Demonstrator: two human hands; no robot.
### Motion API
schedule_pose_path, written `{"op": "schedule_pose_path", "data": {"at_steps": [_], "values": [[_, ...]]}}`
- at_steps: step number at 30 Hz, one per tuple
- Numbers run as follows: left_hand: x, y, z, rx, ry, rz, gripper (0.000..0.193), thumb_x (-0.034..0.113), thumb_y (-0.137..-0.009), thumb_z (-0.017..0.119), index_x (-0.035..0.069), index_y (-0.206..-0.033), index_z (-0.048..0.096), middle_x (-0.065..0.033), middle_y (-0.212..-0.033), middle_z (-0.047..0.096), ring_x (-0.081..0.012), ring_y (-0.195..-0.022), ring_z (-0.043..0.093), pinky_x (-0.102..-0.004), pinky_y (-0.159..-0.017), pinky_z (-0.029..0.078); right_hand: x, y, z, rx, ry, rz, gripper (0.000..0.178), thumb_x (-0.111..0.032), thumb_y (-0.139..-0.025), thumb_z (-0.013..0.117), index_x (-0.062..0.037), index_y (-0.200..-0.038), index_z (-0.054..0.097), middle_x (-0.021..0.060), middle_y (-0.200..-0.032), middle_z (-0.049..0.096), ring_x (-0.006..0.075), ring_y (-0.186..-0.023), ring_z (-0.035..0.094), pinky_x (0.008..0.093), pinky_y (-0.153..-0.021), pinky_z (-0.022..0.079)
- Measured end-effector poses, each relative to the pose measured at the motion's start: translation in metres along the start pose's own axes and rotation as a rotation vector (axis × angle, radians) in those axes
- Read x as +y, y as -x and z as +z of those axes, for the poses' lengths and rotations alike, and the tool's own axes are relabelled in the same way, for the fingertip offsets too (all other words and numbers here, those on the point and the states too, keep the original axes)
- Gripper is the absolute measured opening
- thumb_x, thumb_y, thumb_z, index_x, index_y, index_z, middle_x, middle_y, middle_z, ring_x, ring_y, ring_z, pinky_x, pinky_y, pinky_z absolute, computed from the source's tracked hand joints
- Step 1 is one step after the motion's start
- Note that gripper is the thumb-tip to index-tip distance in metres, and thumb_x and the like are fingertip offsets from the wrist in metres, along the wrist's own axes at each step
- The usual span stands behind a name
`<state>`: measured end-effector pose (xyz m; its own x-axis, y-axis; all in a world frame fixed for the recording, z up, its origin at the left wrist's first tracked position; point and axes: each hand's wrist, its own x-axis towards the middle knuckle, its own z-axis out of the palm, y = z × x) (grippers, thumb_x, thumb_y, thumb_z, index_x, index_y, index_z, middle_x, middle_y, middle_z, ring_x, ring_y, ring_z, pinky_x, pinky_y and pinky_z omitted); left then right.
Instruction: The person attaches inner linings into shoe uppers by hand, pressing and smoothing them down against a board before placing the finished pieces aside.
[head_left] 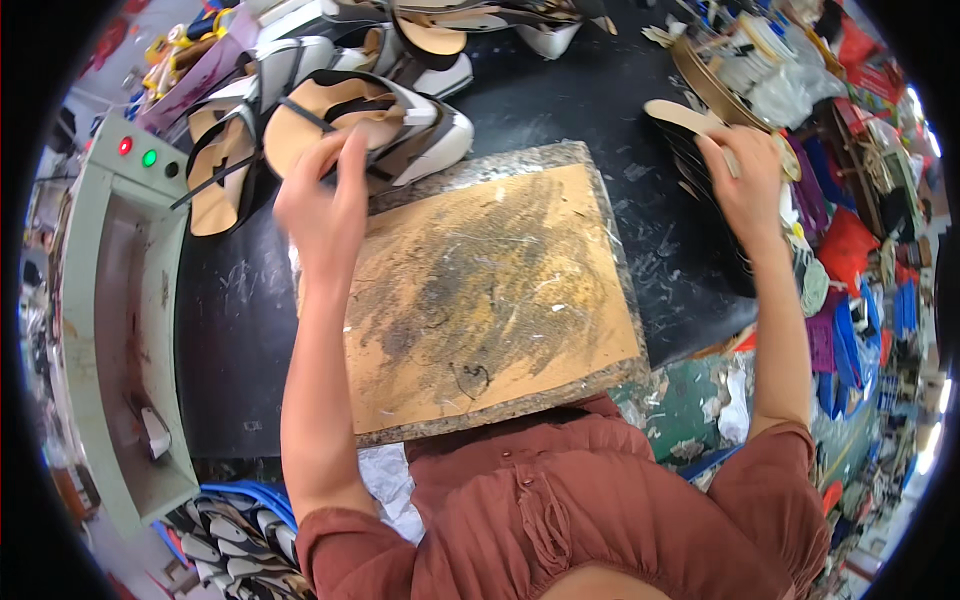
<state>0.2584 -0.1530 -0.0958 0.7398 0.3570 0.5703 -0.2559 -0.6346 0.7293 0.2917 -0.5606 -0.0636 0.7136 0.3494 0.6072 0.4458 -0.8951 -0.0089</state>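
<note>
At the far left of the work table, my left hand [325, 205] is closed at the near edge of a tan-lined shoe upper [300, 105] with a dark strap; its fingertips are partly hidden and slightly blurred. More white, black and tan uppers [290, 70] lie piled around and behind it. On the right, my right hand [748, 185] pinches the top of a pale insole [682, 115], which lies over a row of dark-edged pieces. Between my arms sits a stone slab [575, 155] topped with a stained tan board [490, 300].
A pale green machine housing [85, 290] with coloured buttons stands left of the black table [235, 340]. Along the right are a round tan container [700, 75], plastic bags [795, 95] and red and blue bundles. A blue-rimmed basket [240, 490] of shoe parts sits lower left.
</note>
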Motion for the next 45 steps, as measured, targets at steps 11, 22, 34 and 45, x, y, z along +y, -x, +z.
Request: {"op": "schedule_pose_path", "data": {"at_steps": [11,22,34,45], "values": [[0.001,-0.012,-0.105,0.279,0.805,-0.378,0.020,0.012,-0.100,0.052,-0.004,-0.107,0.062,-0.0063,-0.102,0.067,-0.0126,-0.095,0.061,-0.0285,-0.089,0.045,-0.163,-0.096,0.188,-0.207,-0.670,0.106,0.040,-0.025,-0.089,0.068,-0.0090,-0.125,0.065,0.0162,-0.117,0.069,0.0333,-0.109,0.066,0.0399,-0.091,0.052],[0.036,0.071,-0.314,0.011,-0.669,-0.117,0.010,-0.006,-0.087,0.052,-0.001,-0.095,0.056,-0.0151,-0.089,0.055,-0.0299,-0.083,0.052,-0.0327,-0.080,0.041,-0.126,-0.096,0.192,-0.144,-0.557,0.314,0.023,-0.018,-0.086,0.069,-0.0001,-0.100,0.067,0.0104,-0.081,0.068,0.0144,-0.074,0.060,0.0310,-0.071,0.048],[-0.225,0.029,-0.473,0.158,-1.496,-0.641,0.099,0.063,-0.065,0.081,0.003,-0.135,0.047,-0.0208,-0.131,0.054,-0.0386,-0.118,0.056,-0.0489,-0.091,0.051,-0.170,-0.118,0.133,-0.187,-1.207,0.613,0.018,-0.017,-0.098,0.063,-0.0045,-0.086,0.064,-0.0045,-0.077,0.058,0.0045,-0.071,0.049,0.0225,-0.064,0.039],[-0.075,0.079,-0.384,0.106,-0.718,-0.309,0.023,0.017,-0.097,0.059,0.000,-0.112,0.055,-0.0156,-0.095,0.066,-0.0257,-0.077,0.064,-0.0329,-0.067,0.047,-0.284,-0.139,0.143,0.234,-0.455,-0.112,0.052,-0.028,-0.095,0.066,0.0056,-0.133,0.053,0.0218,-0.129,0.057,0.0371,-0.122,0.052,0.0431,-0.104,0.039]]}}
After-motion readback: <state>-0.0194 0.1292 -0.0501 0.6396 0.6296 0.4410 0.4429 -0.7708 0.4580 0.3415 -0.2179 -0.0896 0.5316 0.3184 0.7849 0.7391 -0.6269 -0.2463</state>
